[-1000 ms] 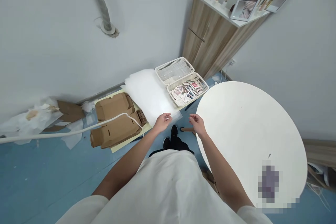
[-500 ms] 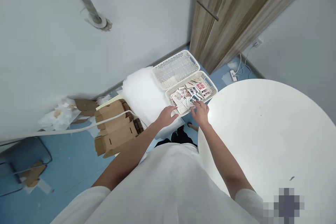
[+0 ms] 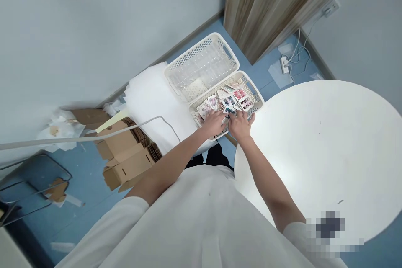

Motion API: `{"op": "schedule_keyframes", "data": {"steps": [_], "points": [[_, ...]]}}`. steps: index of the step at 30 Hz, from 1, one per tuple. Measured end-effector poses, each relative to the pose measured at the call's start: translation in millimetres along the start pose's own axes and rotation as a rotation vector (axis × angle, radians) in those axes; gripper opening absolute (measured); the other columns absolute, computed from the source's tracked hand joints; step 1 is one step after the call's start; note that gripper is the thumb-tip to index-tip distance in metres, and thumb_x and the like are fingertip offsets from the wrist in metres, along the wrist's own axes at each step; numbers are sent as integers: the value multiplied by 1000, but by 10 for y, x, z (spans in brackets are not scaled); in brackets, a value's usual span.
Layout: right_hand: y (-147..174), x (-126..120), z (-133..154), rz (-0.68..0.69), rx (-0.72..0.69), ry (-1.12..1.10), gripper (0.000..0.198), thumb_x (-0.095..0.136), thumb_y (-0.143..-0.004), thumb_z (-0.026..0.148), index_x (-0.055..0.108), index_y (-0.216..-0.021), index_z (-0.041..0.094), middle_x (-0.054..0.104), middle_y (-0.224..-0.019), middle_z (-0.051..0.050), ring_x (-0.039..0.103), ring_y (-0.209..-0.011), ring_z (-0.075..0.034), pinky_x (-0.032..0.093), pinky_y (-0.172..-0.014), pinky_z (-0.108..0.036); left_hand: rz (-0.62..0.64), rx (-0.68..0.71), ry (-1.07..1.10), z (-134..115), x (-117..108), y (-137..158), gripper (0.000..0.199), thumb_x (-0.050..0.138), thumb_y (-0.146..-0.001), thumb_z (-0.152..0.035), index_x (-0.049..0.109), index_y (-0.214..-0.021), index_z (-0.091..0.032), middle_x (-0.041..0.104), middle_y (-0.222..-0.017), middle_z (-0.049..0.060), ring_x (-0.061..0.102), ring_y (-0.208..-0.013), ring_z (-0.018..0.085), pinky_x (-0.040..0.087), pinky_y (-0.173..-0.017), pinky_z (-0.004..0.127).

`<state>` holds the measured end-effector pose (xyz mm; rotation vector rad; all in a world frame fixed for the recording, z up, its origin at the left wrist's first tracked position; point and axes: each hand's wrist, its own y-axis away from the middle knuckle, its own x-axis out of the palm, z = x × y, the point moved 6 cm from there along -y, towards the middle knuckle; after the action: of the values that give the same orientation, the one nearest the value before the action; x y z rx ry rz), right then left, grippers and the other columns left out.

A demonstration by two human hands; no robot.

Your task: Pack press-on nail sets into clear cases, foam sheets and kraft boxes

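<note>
A white plastic basket (image 3: pixel 258 103) holds several loose cards (image 3: pixel 240 94) that look like sets of false nails, with rows of small pink, dark and teal shapes. My left hand (image 3: pixel 214 124) reaches over the basket's near side, fingers spread on the pale cards there. Close beside it, my right hand (image 3: pixel 240 126) has its fingers apart and touches a card with dark teal shapes (image 3: pixel 230 110). Neither hand has lifted a card. The fingertips are partly hidden among the cards. Behind stands a second white basket (image 3: pixel 236 59) with clear plastic packs (image 3: pixel 205 67) inside.
A round white table (image 3: pixel 329 134) stands at my right. To the left are white foam sheets (image 3: pixel 150 104) and flattened cardboard boxes (image 3: pixel 128 163), with a pale cable (image 3: pixel 144 122) crossing above. A wood-grain cabinet (image 3: pixel 260 8) and a power strip (image 3: pixel 284 65) lie beyond.
Both hands have moved further into the near basket and closer together, the left one shifting right over the cards. My view has tilted down and come nearer to the baskets.
</note>
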<state>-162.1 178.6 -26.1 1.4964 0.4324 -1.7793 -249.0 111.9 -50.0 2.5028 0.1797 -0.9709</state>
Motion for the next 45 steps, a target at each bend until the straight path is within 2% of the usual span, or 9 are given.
{"op": "schedule_keyframes", "data": {"steps": [9, 14, 18, 23, 27, 32, 36, 40, 45], "points": [[-27, 119, 162, 148, -36, 42, 39, 40, -84, 24, 53, -120, 23, 42, -135, -14, 36, -120, -33, -1, -99, -65, -79, -50, 95, 137, -27, -124, 41, 58, -70, -16, 56, -111, -16, 54, -117, 12, 45, -112, 29, 30, -99, 44], [-4, 201, 314, 218, -111, 6, 45, 43, -80, 18, 48, -125, 22, 40, -138, -13, 37, -120, -32, -2, -100, -64, -197, -185, 255, 385, -106, -133, 31, 55, -72, -12, 56, -103, -15, 60, -102, 10, 52, -102, 23, 38, -93, 38], [56, 228, 449, 212, -134, -24, 47, 44, -81, 19, 45, -127, 24, 38, -140, -12, 37, -121, -30, 0, -101, -63, -206, -311, 372, 579, -104, -113, 32, 54, -72, -10, 54, -104, -16, 61, -96, 7, 56, -92, 19, 44, -85, 35], [150, 150, 553, 176, -108, -52, 47, 44, -82, 21, 42, -129, 25, 37, -139, -12, 37, -122, -29, 9, -100, -60, -208, -235, 411, 517, -199, -68, 27, 48, -74, -7, 58, -98, -15, 61, -94, 6, 56, -92, 18, 44, -85, 33], [233, -91, 624, 18, -94, -120, 39, 41, -84, 23, 48, -123, 24, 37, -139, -12, 34, -125, -27, 18, -101, -52, -275, -78, 389, 328, -409, 95, 29, 46, -75, -6, 60, -98, -15, 60, -97, 7, 55, -95, 19, 43, -88, 34], [412, -382, 619, -207, 11, -406, 37, 46, -82, 28, 49, -117, 17, 54, -121, -13, 49, -109, -24, 36, -91, -40, -255, 184, 477, -1, -626, 447, 45, 48, -76, -10, 50, -120, -18, 61, -89, 4, 57, -87, 16, 43, -85, 30], [722, -383, 491, -246, 205, -757, 32, 54, -76, 37, 57, -103, 19, 63, -99, -8, 57, -83, -20, 45, -79, -35, -183, 222, 610, -151, -626, 702, 54, 56, -76, -18, 41, -127, -21, 60, -95, 4, 57, -84, 13, 45, -80, 27], [1244, -302, 308, -351, 432, -1238, 30, 62, -70, 42, 55, -90, 20, 64, -87, -3, 60, -73, -16, 50, -69, -33, -103, 151, 789, -227, -421, 916, 62, 67, -69, -27, 43, -124, -19, 56, -110, 9, 58, -91, 15, 47, -79, 30], [1867, -212, 143, -541, 571, -1608, 30, 66, -67, 41, 49, -83, 23, 64, -85, -2, 63, -76, -16, 52, -70, -34, 169, 162, 913, -555, 57, 1157, 33, 61, -74, -32, 57, -102, -15, 65, -93, 7, 62, -84, 16, 49, -79, 32]]}}
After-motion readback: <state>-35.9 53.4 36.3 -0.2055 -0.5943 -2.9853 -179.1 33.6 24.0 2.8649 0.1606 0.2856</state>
